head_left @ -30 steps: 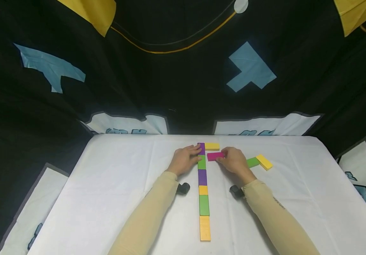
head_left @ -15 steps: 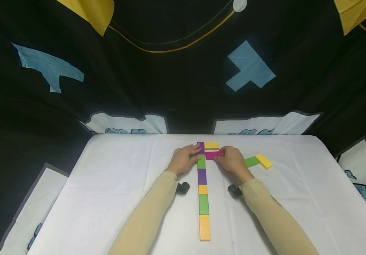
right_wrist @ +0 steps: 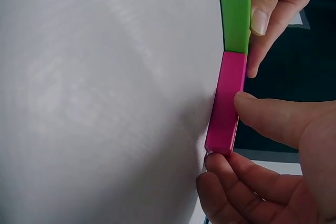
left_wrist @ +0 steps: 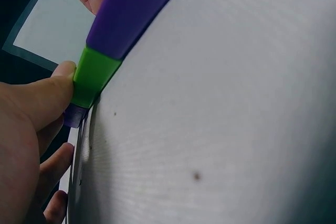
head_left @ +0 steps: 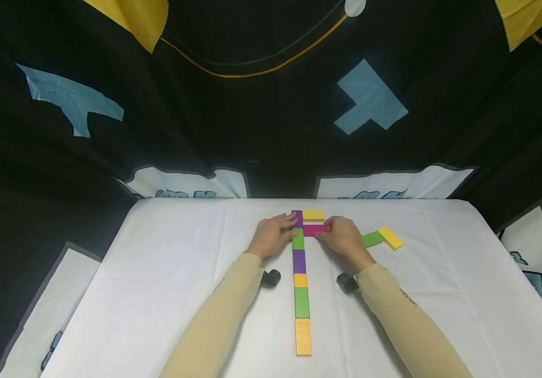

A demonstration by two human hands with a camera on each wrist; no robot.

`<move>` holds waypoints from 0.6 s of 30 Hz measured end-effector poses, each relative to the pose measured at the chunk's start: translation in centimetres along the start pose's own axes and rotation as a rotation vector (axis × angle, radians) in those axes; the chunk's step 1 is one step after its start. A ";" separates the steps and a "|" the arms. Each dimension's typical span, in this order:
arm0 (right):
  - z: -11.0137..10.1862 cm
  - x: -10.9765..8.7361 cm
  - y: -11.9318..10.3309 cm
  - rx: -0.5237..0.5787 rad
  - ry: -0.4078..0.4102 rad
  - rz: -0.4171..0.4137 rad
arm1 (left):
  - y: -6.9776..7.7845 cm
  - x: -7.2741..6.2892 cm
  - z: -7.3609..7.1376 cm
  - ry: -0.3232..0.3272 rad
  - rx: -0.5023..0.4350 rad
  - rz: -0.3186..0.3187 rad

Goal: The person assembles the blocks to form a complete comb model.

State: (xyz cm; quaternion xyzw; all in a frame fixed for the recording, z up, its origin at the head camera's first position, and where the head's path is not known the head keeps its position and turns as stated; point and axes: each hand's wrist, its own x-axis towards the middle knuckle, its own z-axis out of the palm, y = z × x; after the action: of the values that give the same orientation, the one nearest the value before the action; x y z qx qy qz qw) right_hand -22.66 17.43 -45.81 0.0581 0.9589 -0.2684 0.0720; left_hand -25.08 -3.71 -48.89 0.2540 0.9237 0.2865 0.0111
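Note:
My right hand (head_left: 343, 236) pinches a magenta block (head_left: 314, 230) by its right end, thumb on the near side. The block's left end meets a vertical line of flat blocks, beside a green block (head_left: 298, 241). My left hand (head_left: 272, 237) rests against that line from the left: fingertips on the topmost purple block (head_left: 299, 220), thumb on the green block. In the left wrist view the thumb touches the green block's side. A yellow block (head_left: 314, 216) lies just beyond the magenta one, with a narrow gap between; its left end meets the purple block.
The line runs toward me through another purple block (head_left: 299, 261), a short yellow-orange block (head_left: 301, 280), a green block (head_left: 301, 303) and a pale wooden block (head_left: 303, 337). Right of my right hand lie loose green (head_left: 372, 239) and yellow (head_left: 391, 238) blocks on the white-covered table (head_left: 181, 252).
My right hand has slid the magenta block left and straightened it, so it now meets the line of blocks. The left hand has stayed in place.

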 end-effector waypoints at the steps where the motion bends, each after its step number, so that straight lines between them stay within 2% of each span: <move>1: 0.0 0.0 0.0 -0.001 0.003 -0.006 | 0.0 0.0 0.0 0.002 0.000 0.001; 7: 0.0 0.1 0.4 -0.009 0.028 -0.041 | 0.0 0.1 0.2 0.009 -0.002 0.002; 18: 0.1 0.1 0.4 0.000 0.032 -0.032 | 0.1 0.0 0.1 0.009 -0.001 -0.002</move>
State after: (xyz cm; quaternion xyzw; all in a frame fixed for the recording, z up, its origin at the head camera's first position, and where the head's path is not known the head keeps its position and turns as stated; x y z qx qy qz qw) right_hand -22.69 17.74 -46.12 0.0469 0.9607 -0.2684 0.0522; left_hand -25.07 -3.60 -48.95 0.2519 0.9238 0.2882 0.0072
